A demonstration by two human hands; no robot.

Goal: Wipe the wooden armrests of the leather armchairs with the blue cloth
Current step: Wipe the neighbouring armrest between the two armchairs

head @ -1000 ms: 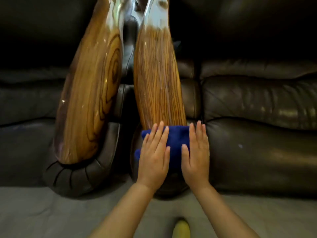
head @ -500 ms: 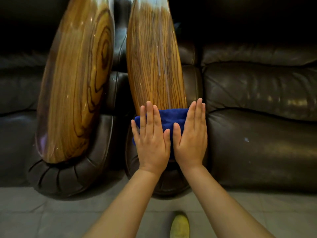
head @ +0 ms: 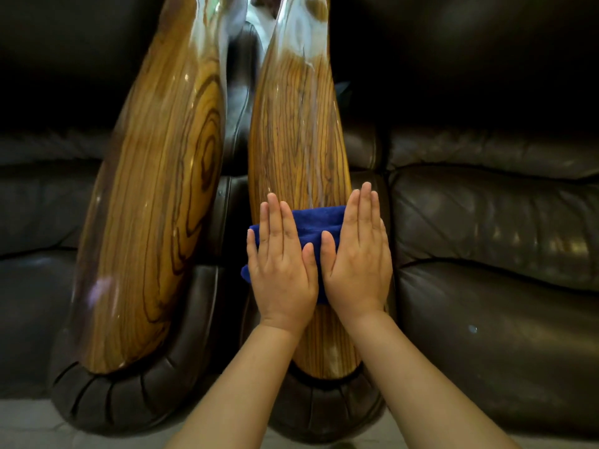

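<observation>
Two glossy wooden armrests stand side by side between dark leather armchairs. The blue cloth (head: pixel 316 222) lies across the right armrest (head: pixel 298 124), about a third of the way up from its near end. My left hand (head: pixel 280 270) presses flat on the cloth's left half and my right hand (head: pixel 358 254) presses flat on its right half, fingers straight and together. Most of the cloth is hidden under my palms. The left armrest (head: pixel 152 222) is untouched, with a ringed grain pattern.
The right armchair's leather seat cushion (head: pixel 486 222) lies to the right and the left armchair's leather cushion (head: pixel 32 222) to the left. Padded leather rolls wrap the armrests' near ends. A strip of grey floor (head: pixel 26 429) shows at the bottom.
Both hands have slid the blue cloth away from me up the right armrest. Bare wood at the near end now shows below my wrists.
</observation>
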